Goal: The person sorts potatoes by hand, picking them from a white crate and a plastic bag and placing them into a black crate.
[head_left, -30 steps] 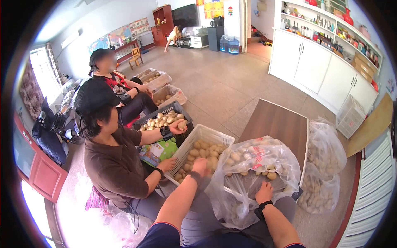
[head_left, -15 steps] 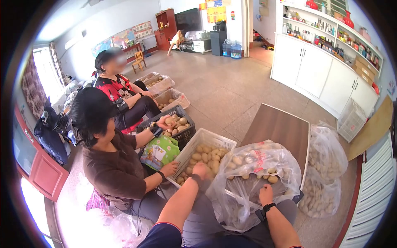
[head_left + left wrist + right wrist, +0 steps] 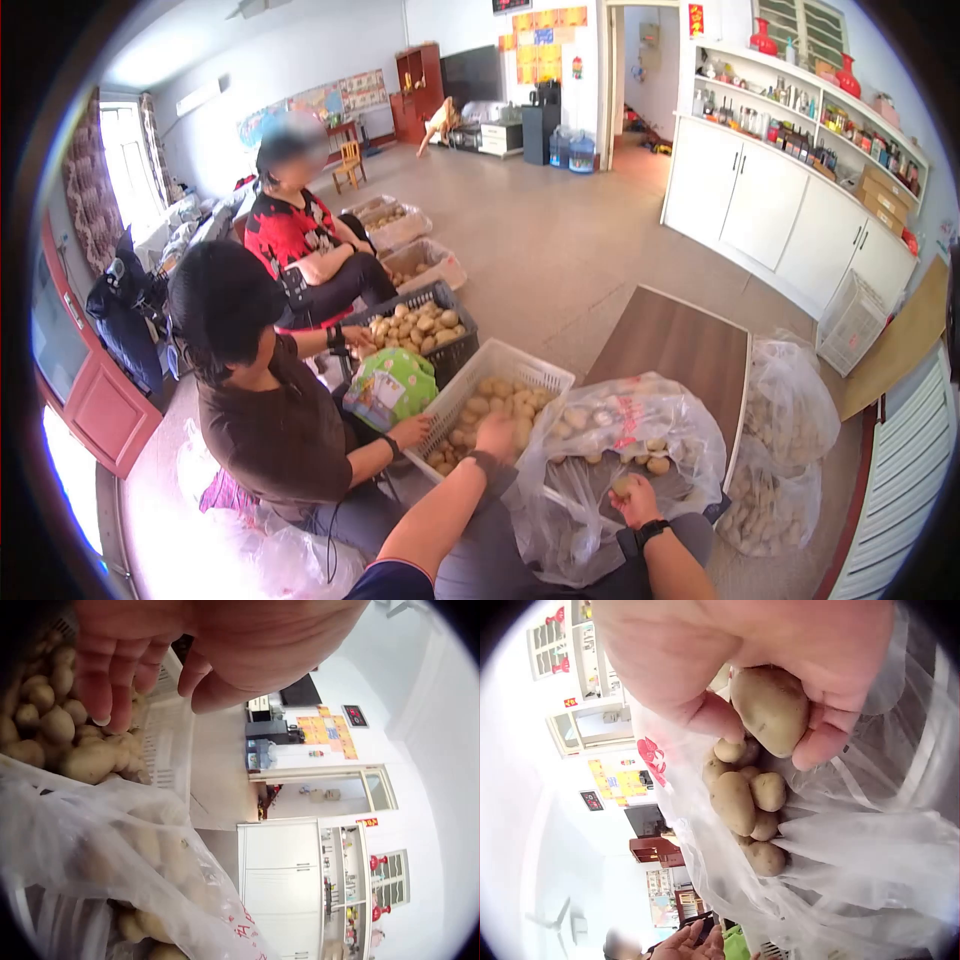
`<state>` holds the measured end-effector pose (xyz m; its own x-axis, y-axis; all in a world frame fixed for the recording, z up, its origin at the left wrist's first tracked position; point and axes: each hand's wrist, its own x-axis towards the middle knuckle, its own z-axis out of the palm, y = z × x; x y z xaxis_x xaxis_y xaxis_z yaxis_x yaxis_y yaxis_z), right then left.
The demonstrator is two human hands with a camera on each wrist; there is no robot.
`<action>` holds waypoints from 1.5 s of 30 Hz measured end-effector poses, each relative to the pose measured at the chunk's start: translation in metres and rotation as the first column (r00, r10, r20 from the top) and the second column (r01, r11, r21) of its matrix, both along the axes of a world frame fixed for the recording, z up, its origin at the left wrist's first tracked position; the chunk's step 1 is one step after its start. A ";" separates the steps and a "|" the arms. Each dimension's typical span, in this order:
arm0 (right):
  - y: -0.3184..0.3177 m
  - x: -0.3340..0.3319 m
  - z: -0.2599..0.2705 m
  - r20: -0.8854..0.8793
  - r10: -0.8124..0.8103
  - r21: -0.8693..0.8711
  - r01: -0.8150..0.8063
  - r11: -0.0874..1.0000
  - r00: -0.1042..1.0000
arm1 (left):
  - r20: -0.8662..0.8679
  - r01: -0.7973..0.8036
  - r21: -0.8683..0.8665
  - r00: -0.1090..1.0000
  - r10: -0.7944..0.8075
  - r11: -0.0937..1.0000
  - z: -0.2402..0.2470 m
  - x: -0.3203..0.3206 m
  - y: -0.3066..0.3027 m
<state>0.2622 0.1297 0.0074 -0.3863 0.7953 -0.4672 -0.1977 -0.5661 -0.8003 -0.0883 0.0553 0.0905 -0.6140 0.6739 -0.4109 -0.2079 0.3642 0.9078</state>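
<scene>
My left hand (image 3: 496, 438) hangs over a white plastic crate (image 3: 171, 750) of potatoes (image 3: 56, 724), its fingers loosely bent downward with nothing held in them. In the right wrist view a smooth tan potato (image 3: 771, 711) sits between the thumb and fingers of my right hand (image 3: 735, 645). That hand is at the near side of a clear plastic bag (image 3: 690, 415) with red print. Several more potatoes (image 3: 733, 804) lie inside the bag, just beyond the held one. Part of the bag drapes beside the crate's right end.
At left a person in a brown shirt (image 3: 270, 440) sits by a dark crate (image 3: 455, 345) of potatoes. Another person (image 3: 300, 240) sits farther back near more boxes. A brown tabletop (image 3: 670, 340) lies behind the bag; filled plastic bags (image 3: 790, 400) stand at right.
My right hand now holds a potato where none showed before. My left hand stays over the crate. The brown-shirted person's raised hand has come down by the dark crate.
</scene>
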 end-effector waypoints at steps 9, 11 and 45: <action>-0.010 -0.013 0.030 -0.093 0.260 -0.160 -0.272 0.949 0.961 | -0.040 0.371 0.107 0.928 -0.369 0.922 0.034 0.050 -0.001; -0.013 -0.023 0.039 -0.102 0.300 -0.286 -0.316 0.904 0.949 | -0.048 0.399 0.124 0.917 -0.396 0.909 0.034 0.054 -0.002; 0.040 -0.019 0.003 0.717 -0.352 0.675 -0.475 0.564 0.601 | 0.268 0.166 0.083 0.946 -0.183 0.983 0.014 0.022 0.006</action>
